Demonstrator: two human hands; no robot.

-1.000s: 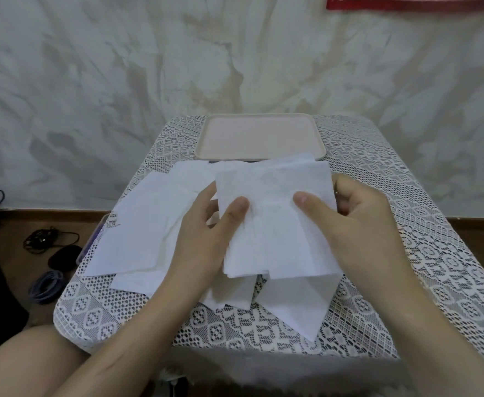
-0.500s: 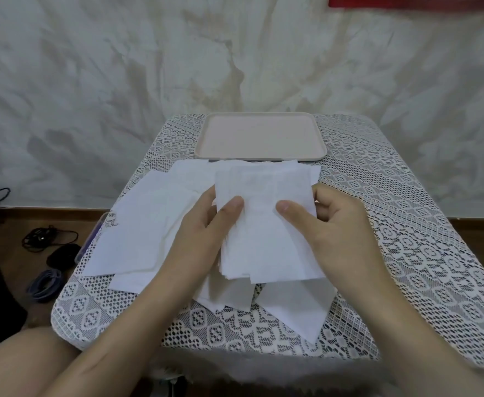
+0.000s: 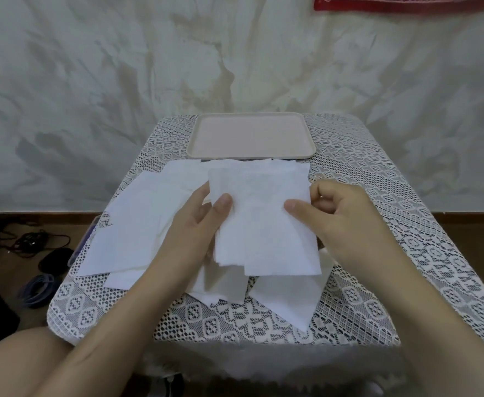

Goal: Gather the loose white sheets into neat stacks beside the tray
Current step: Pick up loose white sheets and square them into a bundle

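A small bundle of white sheets [image 3: 263, 224] is lifted over the middle of the table. My left hand [image 3: 195, 227] pinches its left edge, thumb on top and fingers behind. My right hand [image 3: 341, 222] pinches its right edge the same way. Loose white sheets [image 3: 137, 224] lie spread flat on the lace cloth to the left, and more loose sheets [image 3: 289, 299] lie under the bundle toward the front edge. The pale pink tray [image 3: 252, 156] sits at the far end of the table with nothing in it.
The small table has a white lace cloth [image 3: 407, 267]; bare cloth shows on the right side. A grey-white wall stands right behind the tray. Cables and dark objects [image 3: 34, 253] lie on the brown floor to the left.
The held bundle has narrowed as both hands squeezed its edges inward; my right thumb shifted left, then eased back out. The sheets on the table have not moved.
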